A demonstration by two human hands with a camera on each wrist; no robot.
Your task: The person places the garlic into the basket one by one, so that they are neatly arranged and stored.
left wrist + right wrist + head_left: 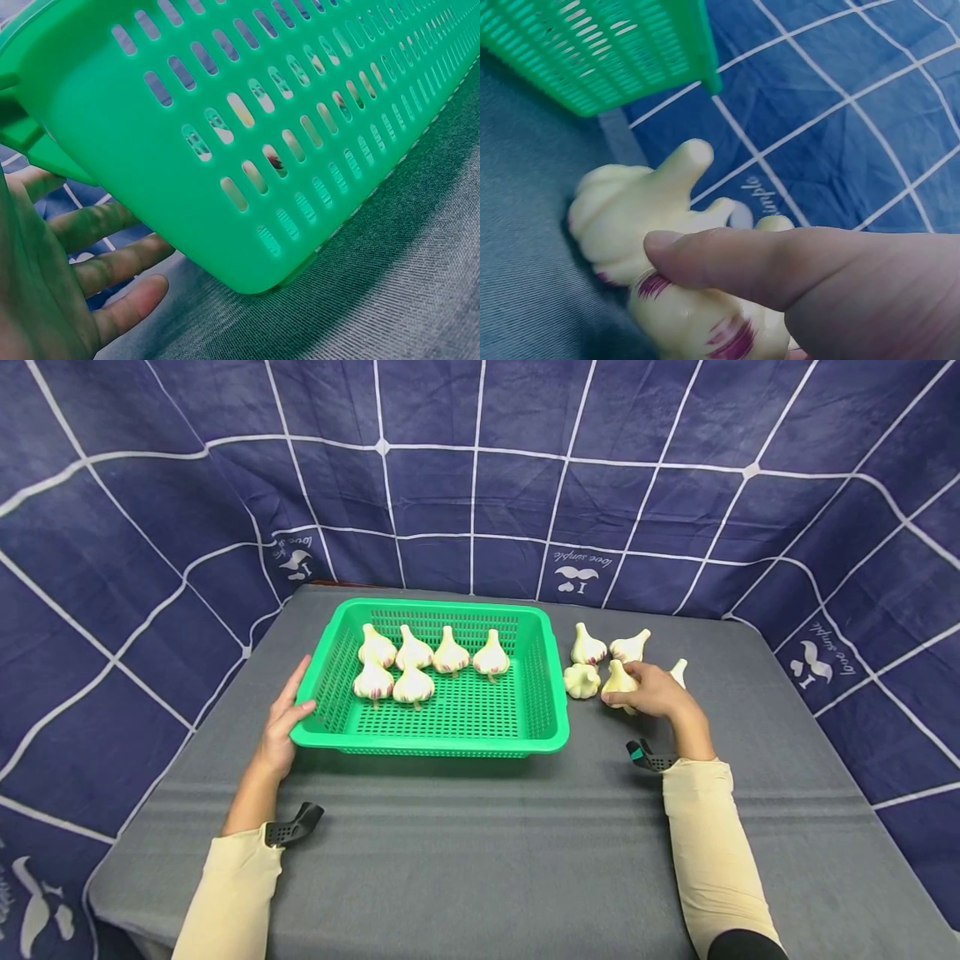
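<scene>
A green plastic basket with slotted walls stands on the table, holding several garlic bulbs in a back row and two in front of them. At its left end my left hand holds the rim, thumb over the top; in the left wrist view the fingers lie along the outer wall. Right of the basket, my right hand pinches a garlic bulb among several loose ones. In the right wrist view the thumb presses this purple-streaked bulb, and another bulb sits against it.
Loose garlic bulbs stand around the right hand: one beside the basket, two behind, and one partly hidden by the hand. Grey cloth covers the table. A blue checked curtain hangs behind and at both sides.
</scene>
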